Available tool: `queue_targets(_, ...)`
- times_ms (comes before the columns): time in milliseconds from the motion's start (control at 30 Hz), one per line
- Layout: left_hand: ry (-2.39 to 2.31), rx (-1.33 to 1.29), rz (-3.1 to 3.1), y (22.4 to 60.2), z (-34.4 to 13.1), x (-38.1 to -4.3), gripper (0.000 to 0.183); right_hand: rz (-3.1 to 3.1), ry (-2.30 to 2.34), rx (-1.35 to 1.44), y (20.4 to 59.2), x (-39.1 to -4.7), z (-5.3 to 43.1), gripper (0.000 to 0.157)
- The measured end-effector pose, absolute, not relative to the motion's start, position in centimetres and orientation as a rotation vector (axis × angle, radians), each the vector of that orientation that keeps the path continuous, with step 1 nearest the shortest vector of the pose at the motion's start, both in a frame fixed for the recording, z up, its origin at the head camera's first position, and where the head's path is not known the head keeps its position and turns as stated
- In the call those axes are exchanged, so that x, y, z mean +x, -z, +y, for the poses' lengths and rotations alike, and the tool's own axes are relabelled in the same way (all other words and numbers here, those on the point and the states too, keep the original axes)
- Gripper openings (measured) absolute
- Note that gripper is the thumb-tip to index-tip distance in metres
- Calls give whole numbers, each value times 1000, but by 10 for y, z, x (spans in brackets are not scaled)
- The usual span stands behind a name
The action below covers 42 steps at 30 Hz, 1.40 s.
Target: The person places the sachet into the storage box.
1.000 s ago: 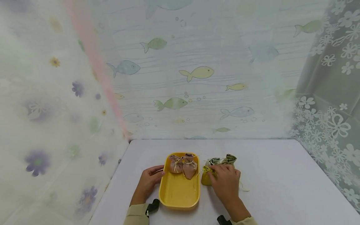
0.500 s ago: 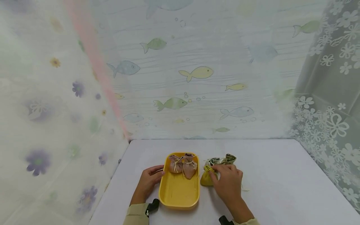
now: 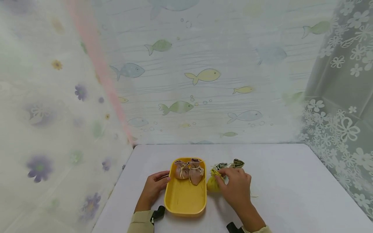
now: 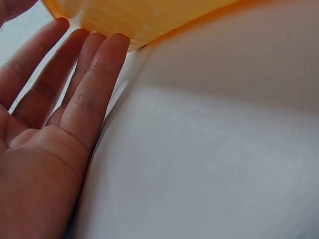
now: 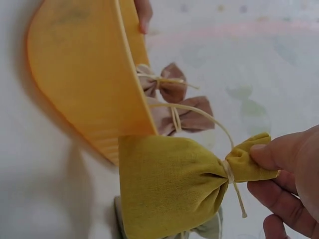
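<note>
My right hand (image 3: 236, 187) pinches the gathered neck of a mustard-yellow drawstring pouch (image 5: 169, 184) between thumb and fingers. The pouch hangs upright beside the right wall of a yellow tray (image 3: 186, 202), its shadow falling on the table below. Its cream cord dangles at the neck. On the tray's other side, my left hand (image 3: 155, 186) lies with extended fingers (image 4: 92, 94) whose tips touch the outer wall, thumb at the rim. Two pinkish-brown pouches, one left (image 3: 182, 171) and one right (image 3: 197, 173), lie at the tray's far end.
Behind the right hand stand green-grey pouches (image 3: 238, 163), partly hidden by it. A loose cream cord (image 3: 254, 196) lies to their right. The white table (image 3: 279, 181) ends at a fish-patterned curtain (image 3: 204, 97), with a flowered curtain (image 3: 52, 129) on the left.
My right hand has drawn the mustard-yellow pouch slightly toward the tray and raised it. My left hand, the tray and the pinkish-brown pouches stay in place.
</note>
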<state>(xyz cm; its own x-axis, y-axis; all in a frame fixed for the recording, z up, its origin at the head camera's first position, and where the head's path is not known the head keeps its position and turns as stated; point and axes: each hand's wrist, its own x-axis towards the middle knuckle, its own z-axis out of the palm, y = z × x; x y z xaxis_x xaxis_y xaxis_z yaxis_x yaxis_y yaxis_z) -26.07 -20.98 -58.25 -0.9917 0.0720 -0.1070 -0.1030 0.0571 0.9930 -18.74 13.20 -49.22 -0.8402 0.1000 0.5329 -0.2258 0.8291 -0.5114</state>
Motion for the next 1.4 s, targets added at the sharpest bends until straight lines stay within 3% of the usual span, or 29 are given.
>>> queue_targets(1400, -2117, -52, 2124, 578, -209, -260, 54, -2342, -999, 225, 448, -193, 110, 16)
